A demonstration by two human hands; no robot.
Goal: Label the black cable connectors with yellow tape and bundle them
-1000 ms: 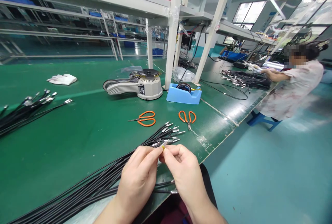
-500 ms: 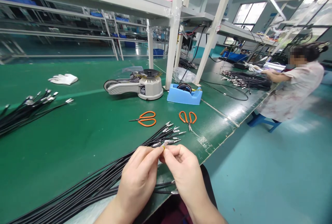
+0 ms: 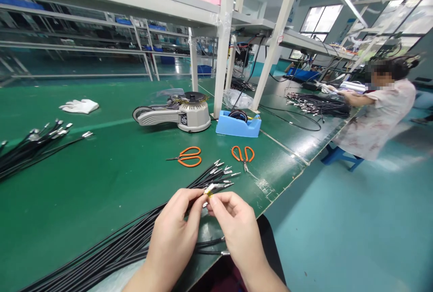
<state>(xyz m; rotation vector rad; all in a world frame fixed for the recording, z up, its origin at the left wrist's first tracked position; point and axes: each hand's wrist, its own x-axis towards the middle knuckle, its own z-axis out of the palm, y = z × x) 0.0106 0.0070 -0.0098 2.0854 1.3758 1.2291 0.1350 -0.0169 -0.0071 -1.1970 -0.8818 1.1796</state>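
My left hand [image 3: 176,233] is closed, thumb and finger pinching a silvery cable connector [image 3: 210,188] near the table's front edge. A small strip of yellow tape [image 3: 209,194] shows at the connector. My right hand [image 3: 238,226] is closed on that tape from the other side, its fingertips almost touching the left ones. Beneath and behind the hands runs a bundle of black cables [image 3: 125,238], its metal ends fanned out just beyond the fingers. A few more cable ends [image 3: 216,252] poke out below, between my wrists.
Two orange-handled scissors [image 3: 189,157] [image 3: 242,153] lie beyond the cable ends. Farther back stand a round tape dispenser [image 3: 194,118] and a blue tape holder [image 3: 238,125]. A white glove [image 3: 80,106] and another cable bundle [image 3: 34,148] are at left. A co-worker [image 3: 382,102] sits at right.
My left fingers have shifted on the connector, so more of it and of the yellow tape shows. Both hands stay close together; the view has moved slightly.
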